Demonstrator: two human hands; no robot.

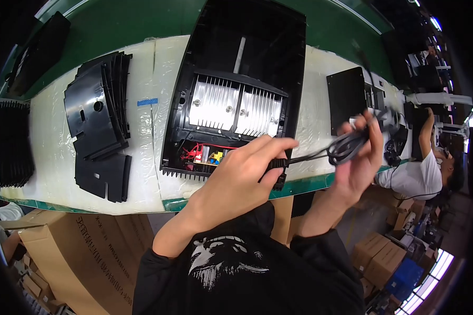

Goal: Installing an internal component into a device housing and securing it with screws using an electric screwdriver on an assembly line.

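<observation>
Your left hand (244, 168) is over the lower edge of the open black casing (278, 42), just right of the frame's centre. Its fingers are bent and its thumb comes up from below, closing on the dark end of a black cable (347, 147); how firmly, you cannot tell from here. The cable runs rightward from there into a looped coil, right of centre, which your right hand (355, 170) has between thumb and fingers, palm turned up and partly cupped. That hand is somewhat blurred.

The casing lies on the bench (168, 60) with its inside facing you, filling the upper middle of the frame. In it you have two silver finned heat sinks (213, 102) side by side, and below them red wires (194, 154) next to a small circuit board (214, 156) with yellow and blue parts.

To the casing's left, a strip of blue tape (147, 102) lies on the bench's pale covering, then overlapping black panels (89, 107). At the far left edge stands a dark ribbed stack (10, 144). A flat black piece (347, 97) stands at upper right.

A large cardboard box (84, 257) fills the lower left; another person (418, 173) in a white shirt is at the right edge.
</observation>
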